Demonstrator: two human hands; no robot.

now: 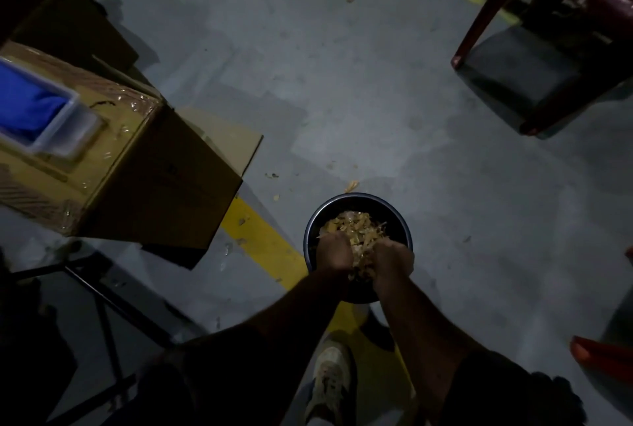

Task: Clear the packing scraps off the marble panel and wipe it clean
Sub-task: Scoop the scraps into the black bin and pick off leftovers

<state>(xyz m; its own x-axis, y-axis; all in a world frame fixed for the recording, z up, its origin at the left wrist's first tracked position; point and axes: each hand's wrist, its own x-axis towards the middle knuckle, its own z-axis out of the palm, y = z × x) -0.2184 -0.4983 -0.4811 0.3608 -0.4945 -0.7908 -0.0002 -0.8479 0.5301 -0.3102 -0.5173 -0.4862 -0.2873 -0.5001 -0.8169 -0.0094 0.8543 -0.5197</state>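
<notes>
Both hands, left hand [334, 252] and right hand [394, 261], are curling around a clump of tan packing scraps [356, 232] over the black bin [404, 220] standing on the grey floor [342, 83]. The cardboard box [164, 182] is showing faint printing, unreadable in the dimness.

No readable text could be made out anywhere. Some faint dark print was seen on the side of the cardboard box [164, 172], but it was way too dim and blurred to be read. No label or brand was made out on the black bin [356, 199], and the yellow floor line [260, 240] was just paint, with no lettering.
</notes>
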